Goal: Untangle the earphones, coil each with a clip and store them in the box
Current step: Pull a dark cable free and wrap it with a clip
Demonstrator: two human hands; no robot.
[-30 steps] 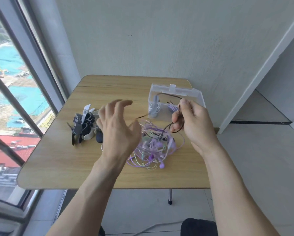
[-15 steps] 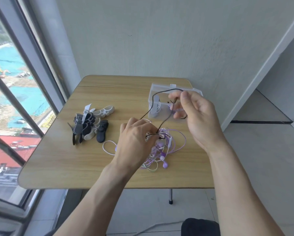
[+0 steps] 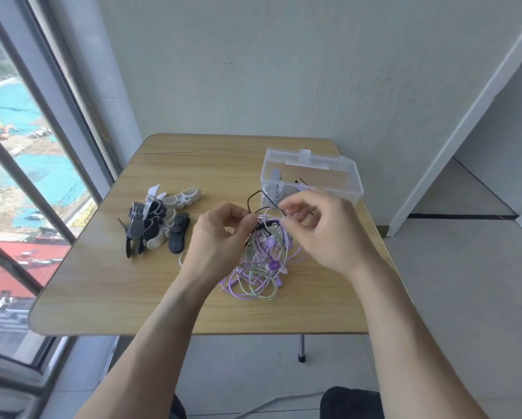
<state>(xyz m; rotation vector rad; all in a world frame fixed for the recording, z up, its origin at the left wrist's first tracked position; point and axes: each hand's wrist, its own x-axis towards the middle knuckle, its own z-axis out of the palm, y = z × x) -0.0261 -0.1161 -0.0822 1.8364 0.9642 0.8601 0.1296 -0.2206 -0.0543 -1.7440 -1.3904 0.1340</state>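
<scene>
A tangle of purple, green and white earphones [image 3: 261,267] lies in the middle of the wooden table [image 3: 108,285]. A thin black earphone cable [image 3: 258,198] loops up out of it. My left hand [image 3: 220,240] pinches the black cable at the top of the tangle. My right hand [image 3: 323,229] pinches the same cable a little to the right, fingers curled and slightly blurred. Behind the hands stands a clear plastic box [image 3: 349,179], open, with coiled earphones inside. A heap of black, grey and white clips [image 3: 155,223] lies to the left.
The table stands against a pale wall, with a large window close on its left side. A white skirting and a doorway are at the right. A cable runs across the tiled floor under the near table edge.
My right hand has come down and nearer, from in front of the box to just above the tangle. The black cable loop is smaller. My left hand stays at the top of the tangle.
</scene>
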